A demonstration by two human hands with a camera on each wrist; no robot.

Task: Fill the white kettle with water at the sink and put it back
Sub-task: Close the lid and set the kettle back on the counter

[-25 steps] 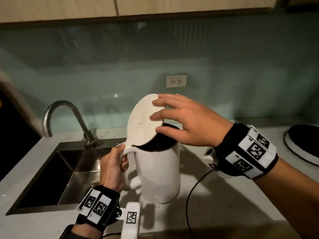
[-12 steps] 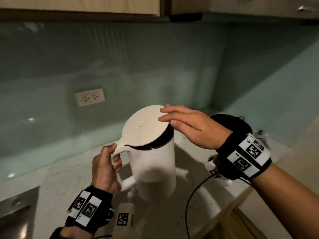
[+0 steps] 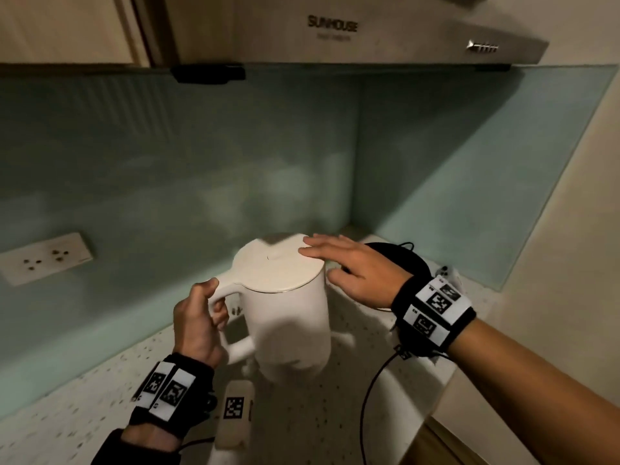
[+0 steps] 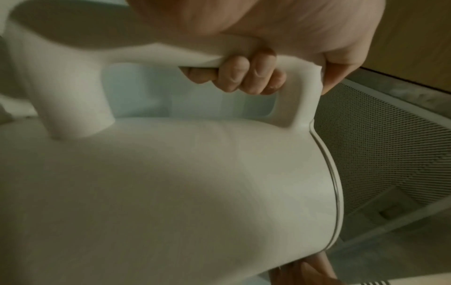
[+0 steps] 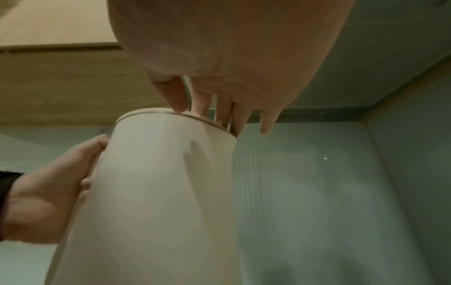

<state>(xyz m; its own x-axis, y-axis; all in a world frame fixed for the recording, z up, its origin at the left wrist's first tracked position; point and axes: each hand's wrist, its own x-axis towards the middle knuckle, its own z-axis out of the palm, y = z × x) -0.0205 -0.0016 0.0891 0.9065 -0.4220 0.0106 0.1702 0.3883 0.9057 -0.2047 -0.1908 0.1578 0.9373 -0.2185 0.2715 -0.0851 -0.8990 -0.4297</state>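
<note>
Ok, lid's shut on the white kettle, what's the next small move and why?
Probably carry the white plastic kettle right and lower it onto the round black base: the left hand grips its handle, the right hand lies flat on the closed lid, and the base sits just behind.

Two bare hands, the left hand (image 3: 198, 325) and the right hand (image 3: 355, 273), each wear a wide black wristband (image 3: 432, 313) covered with white square tags printed in black block patterns. A small white camera unit (image 3: 235, 411) bearing one such tag juts from the left band, and a thin black cable (image 3: 369, 397) trails from the right. A dark sleeve (image 3: 110, 451) shows behind the left band; the right forearm is uncovered.
</note>
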